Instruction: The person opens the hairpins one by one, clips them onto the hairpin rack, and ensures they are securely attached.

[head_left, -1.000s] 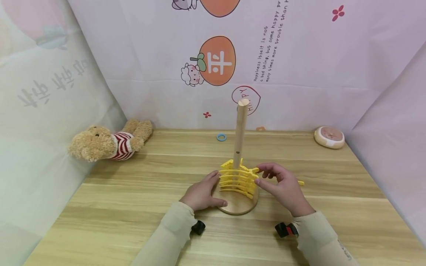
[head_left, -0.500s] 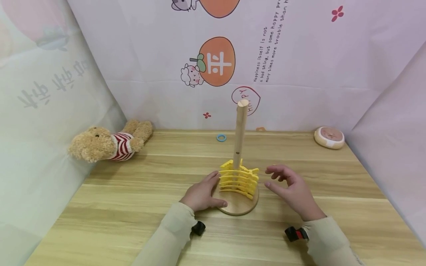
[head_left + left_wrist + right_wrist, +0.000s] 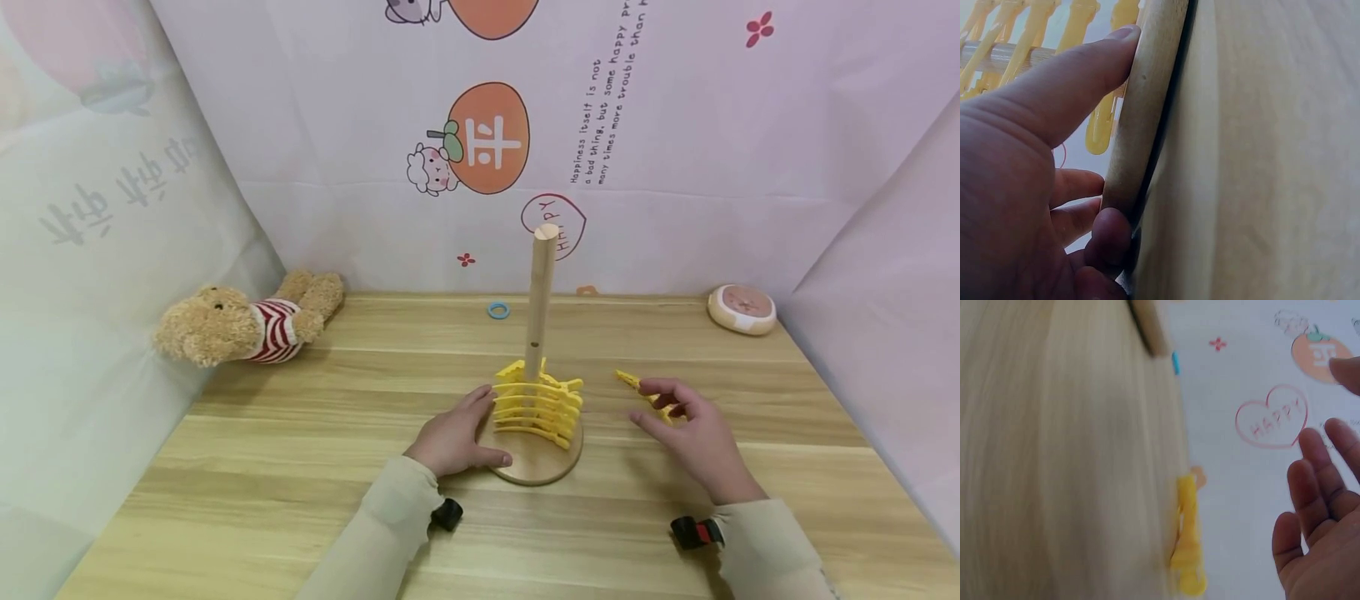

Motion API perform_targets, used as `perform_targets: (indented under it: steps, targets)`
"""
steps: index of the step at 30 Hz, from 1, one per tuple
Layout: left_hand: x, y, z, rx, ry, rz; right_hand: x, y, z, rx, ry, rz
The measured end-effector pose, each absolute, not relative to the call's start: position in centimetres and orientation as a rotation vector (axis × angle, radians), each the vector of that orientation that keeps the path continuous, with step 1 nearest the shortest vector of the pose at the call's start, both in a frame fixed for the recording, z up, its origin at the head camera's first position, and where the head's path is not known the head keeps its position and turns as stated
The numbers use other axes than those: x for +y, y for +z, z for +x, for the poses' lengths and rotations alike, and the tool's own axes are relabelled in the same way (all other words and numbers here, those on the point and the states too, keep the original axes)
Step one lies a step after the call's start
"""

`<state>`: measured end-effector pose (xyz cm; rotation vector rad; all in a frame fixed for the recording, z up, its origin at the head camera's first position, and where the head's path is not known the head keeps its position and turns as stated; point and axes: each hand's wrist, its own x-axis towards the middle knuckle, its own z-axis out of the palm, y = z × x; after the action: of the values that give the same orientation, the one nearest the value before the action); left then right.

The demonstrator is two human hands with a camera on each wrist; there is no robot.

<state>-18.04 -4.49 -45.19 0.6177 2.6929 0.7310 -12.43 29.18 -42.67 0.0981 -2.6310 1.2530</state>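
The wooden stand (image 3: 534, 454) sits in the middle of the counter (image 3: 300, 467), its upright post (image 3: 542, 300) rising from a round base with a stack of yellow clips (image 3: 537, 404) fanned around the foot of it. The left hand (image 3: 453, 437) rests against the base on the stand's left, thumb and fingers (image 3: 1066, 81) laid along the rim; from the left wrist view the fingers look relaxed and pressed on the wood, not wrapped round it.

To the right of the stand, well clear of the base, the right hand (image 3: 693, 437) hovers over a loose yellow clip (image 3: 647, 392) lying on the counter. Its fingers (image 3: 1316, 469) are spread and loosely bent, and I see nothing gripped in them; the clip lies just beside the fingertips.

What I'd worry about: the clip is thin and lies flat, so a hurried pinch could flick it further from the stand. And the post is tall on a small base, so a knock could tip it or spill the stacked clips, since the left hand only rests there.
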Motion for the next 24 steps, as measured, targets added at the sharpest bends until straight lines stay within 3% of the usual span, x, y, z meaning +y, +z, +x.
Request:
perform_targets:
  steps: [24]
  targets:
    - [-4.5,-45.1,-18.0,2.694,0.723,0.615,33.4,-45.6,-13.5,-2.804,1.285,-0.295]
